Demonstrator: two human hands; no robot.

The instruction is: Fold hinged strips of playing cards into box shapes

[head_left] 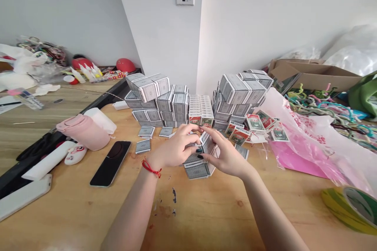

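Observation:
My left hand, with a red string on its wrist, and my right hand meet above a small pile near the table's middle. Between them is a grey-backed deck of playing cards, with the fingers of both hands curled round it. My palms and fingers hide part of this deck. Under it lie more card decks, patterned side up. Behind the hands, tall stacks of grey card decks rise on the left and right. Two columns of card boxes stand between these stacks.
Loose card boxes lie right of centre beside pink plastic packaging. A black phone, a pink cup and a white mouse are at left. A yellow-green tape roll sits front right, with a cardboard box behind.

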